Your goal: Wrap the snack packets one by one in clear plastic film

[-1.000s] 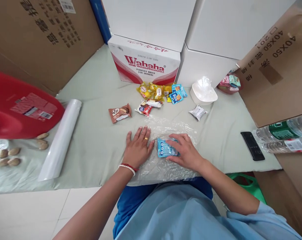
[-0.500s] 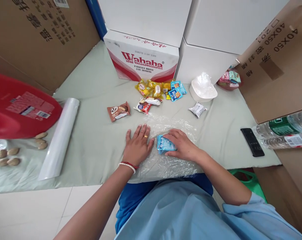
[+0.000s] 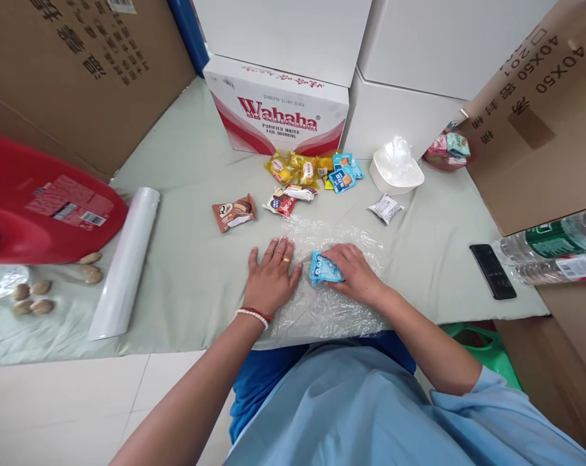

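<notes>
A crinkled sheet of clear plastic film (image 3: pixel 303 317) lies on the cloth-covered table in front of me. My left hand (image 3: pixel 272 275) rests flat on the film's left side with its fingers spread. Over the middle of the film, my right hand (image 3: pixel 354 272) grips a light blue snack packet (image 3: pixel 325 268) at its right end, the fingers partly hidden behind it. Beyond the hands lie a brown snack packet (image 3: pixel 235 212), a red and white snack packet (image 3: pixel 282 202) and a silver-white packet (image 3: pixel 386 208).
Yellow-wrapped snacks (image 3: pixel 281 168) and blue packets (image 3: pixel 343 180) lie before a Wahaba carton (image 3: pixel 278 116). A white bowl (image 3: pixel 397 178) stands to their right. At left are a plastic film roll (image 3: pixel 125 265) and a red jug (image 3: pixel 45 200); at right, a black phone (image 3: pixel 493 272) and bottles (image 3: pixel 555 241).
The blue packet has tilted up slightly in my right hand, with the fingers closed further around its end. My left hand stays flat. The whole view has shifted a little.
</notes>
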A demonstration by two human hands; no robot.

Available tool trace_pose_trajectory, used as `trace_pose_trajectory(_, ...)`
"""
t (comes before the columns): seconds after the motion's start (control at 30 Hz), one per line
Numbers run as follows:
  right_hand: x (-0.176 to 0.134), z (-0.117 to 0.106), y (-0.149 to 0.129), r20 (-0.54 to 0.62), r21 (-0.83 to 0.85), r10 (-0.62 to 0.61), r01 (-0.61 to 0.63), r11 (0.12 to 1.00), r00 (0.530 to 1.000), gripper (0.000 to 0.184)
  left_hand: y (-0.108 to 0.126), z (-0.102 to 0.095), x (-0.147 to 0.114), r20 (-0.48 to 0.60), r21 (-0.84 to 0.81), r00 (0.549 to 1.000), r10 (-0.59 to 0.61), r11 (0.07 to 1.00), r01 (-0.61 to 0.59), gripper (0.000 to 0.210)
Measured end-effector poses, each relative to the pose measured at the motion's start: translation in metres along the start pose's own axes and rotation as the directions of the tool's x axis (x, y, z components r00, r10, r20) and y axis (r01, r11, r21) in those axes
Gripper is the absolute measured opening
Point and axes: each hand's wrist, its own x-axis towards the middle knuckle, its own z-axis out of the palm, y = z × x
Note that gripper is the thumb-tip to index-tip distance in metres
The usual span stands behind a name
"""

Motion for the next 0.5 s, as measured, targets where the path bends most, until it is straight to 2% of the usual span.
trace_pose_trajectory(0.07, -0.001, 0.0, 0.002, 0.042, -0.026, -0.003, 0.004, 1.0, 0.999, 0.079, 0.0, 0.0, 0.0, -0.001, -0.006, 1.0, 0.002, 1.0, -0.002, 0.06)
trace_pose_trajectory(0.17, -0.002, -0.005, 0.003, 0.052, 0.027, -0.043, 0.042, 0.999, 0.998, 0.091, 0.0, 0.001, 0.0, -0.009, -0.019, 1.0, 0.007, 1.0, -0.007, 0.06)
trace_pose_trajectory(0.27, 0.001, -0.01, 0.004, 0.016, 0.069, -0.056, 0.055, 0.996, 0.998, 0.085, -0.001, 0.001, 0.0, -0.011, -0.026, 1.0, 0.004, 1.0, -0.004, 0.06)
trace_pose_trajectory(0.4, 0.004, -0.011, 0.007, 0.069, 0.028, -0.02, 0.018, 0.999, 0.997, 0.071, -0.001, 0.001, 0.0, -0.009, -0.032, 1.0, -0.006, 0.999, 0.005, 0.06)
trace_pose_trajectory(0.5, 0.002, -0.011, 0.011, 0.087, 0.026, -0.029, 0.027, 0.999, 0.996, 0.067, 0.0, -0.001, -0.001, -0.007, -0.035, 1.0, -0.005, 0.999, 0.004, 0.06)
